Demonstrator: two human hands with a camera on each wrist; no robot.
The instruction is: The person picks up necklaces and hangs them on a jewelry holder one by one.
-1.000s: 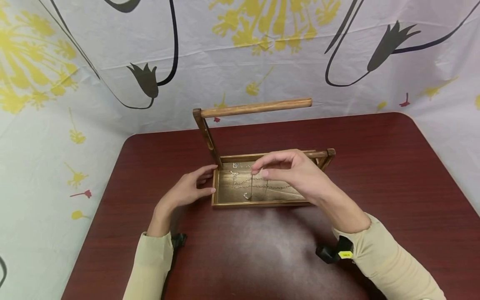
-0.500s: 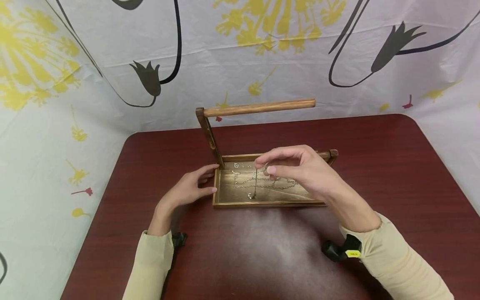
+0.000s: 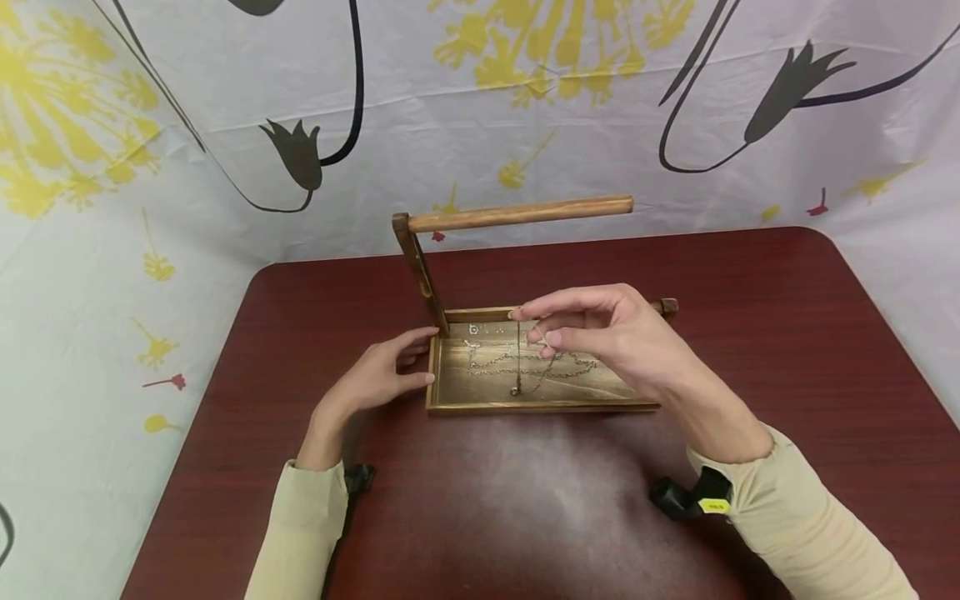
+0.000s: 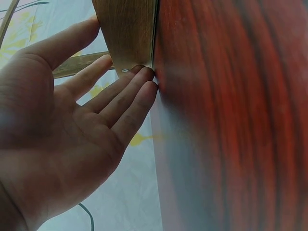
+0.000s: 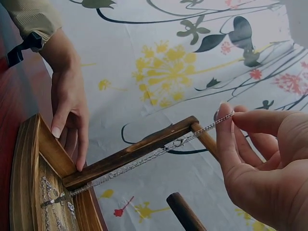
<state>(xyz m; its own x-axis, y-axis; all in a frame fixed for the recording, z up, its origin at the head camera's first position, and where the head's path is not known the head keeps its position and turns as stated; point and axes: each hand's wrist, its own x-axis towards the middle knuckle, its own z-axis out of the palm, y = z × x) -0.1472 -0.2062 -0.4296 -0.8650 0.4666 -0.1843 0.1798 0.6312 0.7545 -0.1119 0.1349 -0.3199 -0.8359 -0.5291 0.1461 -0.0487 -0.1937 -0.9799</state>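
Note:
My right hand (image 3: 622,333) pinches a thin silver chain necklace (image 3: 518,358) over a wooden jewelry tray (image 3: 540,408). One strand drops from the fingertips, with a small round piece at its low end near the tray's front wall. In the right wrist view, a clasp (image 5: 179,142) shows partway along the chain, which runs down toward the tray. My left hand (image 3: 375,371) is at the tray's left end, thumb and fingers spread. Its fingertips touch the wood in the left wrist view. Another chain (image 3: 480,373) lies looped on the tray floor.
From the tray's back left rises a wooden post (image 3: 420,275) carrying a rod (image 3: 525,215) that reaches right. A lower wooden piece (image 3: 666,308) stands at the right end. Small jewelry pieces (image 3: 474,330) lie at the back left inside. Dark red tabletop (image 3: 465,500) surrounds the tray.
My right hand has moved right and slightly up. The necklace's low end has shifted right along the tray's front side with it. My left hand stays at the tray's left end.

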